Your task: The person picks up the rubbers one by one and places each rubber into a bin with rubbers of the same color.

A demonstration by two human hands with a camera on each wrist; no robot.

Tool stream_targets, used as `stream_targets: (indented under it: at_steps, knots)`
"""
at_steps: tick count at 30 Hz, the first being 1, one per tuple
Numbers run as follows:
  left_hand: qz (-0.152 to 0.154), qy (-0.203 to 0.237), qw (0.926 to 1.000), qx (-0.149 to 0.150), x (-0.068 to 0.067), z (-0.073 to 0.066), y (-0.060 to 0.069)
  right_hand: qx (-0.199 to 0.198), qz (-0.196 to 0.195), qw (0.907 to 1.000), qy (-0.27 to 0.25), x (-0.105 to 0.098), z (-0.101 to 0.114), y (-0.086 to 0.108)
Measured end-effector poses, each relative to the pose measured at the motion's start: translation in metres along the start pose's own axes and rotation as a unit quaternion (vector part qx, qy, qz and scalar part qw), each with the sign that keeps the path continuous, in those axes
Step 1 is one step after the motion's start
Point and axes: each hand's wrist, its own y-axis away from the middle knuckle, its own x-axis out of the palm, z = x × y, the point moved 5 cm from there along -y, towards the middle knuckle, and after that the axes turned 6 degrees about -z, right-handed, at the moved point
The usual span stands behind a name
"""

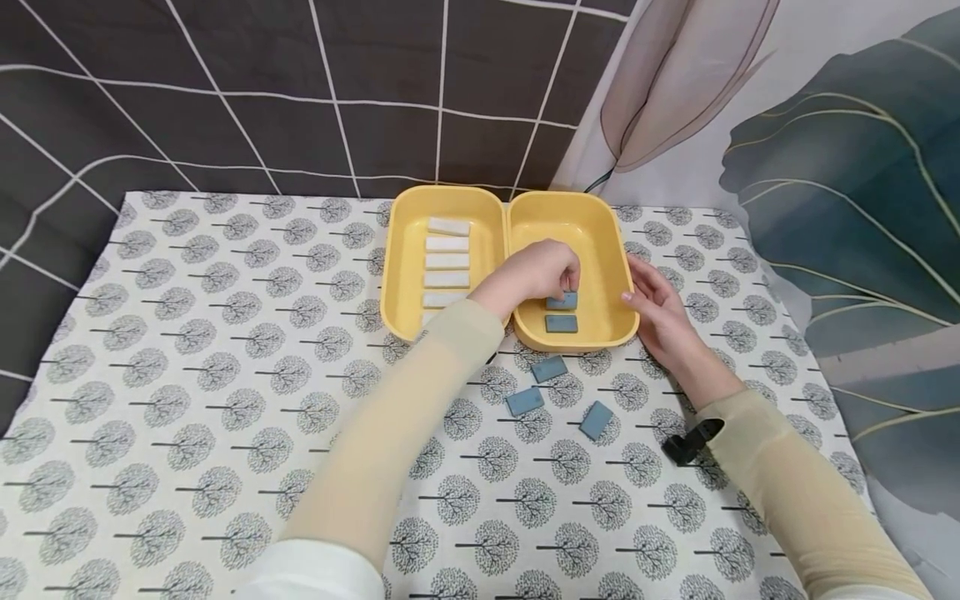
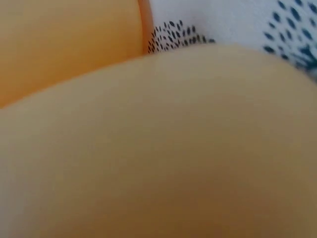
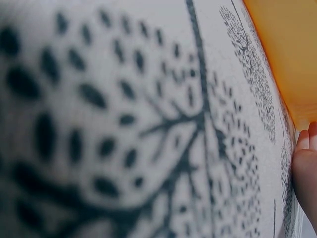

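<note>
Two yellow containers stand side by side in the head view. My left hand (image 1: 542,271) reaches into the right container (image 1: 592,337), its curled fingers at the upper edge of a blue tile (image 1: 561,302); the thumb is hidden. Just below lies another blue tile (image 1: 561,323). My right hand (image 1: 662,312) grips the container's right wall, thumb at the rim and fingers outside. In the right wrist view, part of that hand (image 3: 304,168) shows beside the yellow wall (image 3: 292,59). A sleeve (image 2: 163,148) fills most of the left wrist view.
The left container (image 1: 390,275) holds a column of several white tiles (image 1: 447,279), partly behind my left forearm. Three loose blue tiles, one of them nearest the front (image 1: 596,420), lie on the tree-patterned cloth (image 1: 225,400). A dark grid-patterned cloth (image 1: 262,92) rises behind.
</note>
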Motion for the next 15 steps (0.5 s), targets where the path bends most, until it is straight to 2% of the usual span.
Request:
stream_targets:
  at_steps: [9,15]
  knots:
    - [0.005,-0.01,0.9998,-0.017,0.0029,0.0001,-0.0017,0.0,-0.005,1.0,-0.007,-0.0018,0.0,0.0003]
    - [0.004,-0.012,0.9998,-0.015,0.0042,0.0022,-0.0019,-0.002,-0.002,1.0,-0.005,-0.0016,0.0,0.0004]
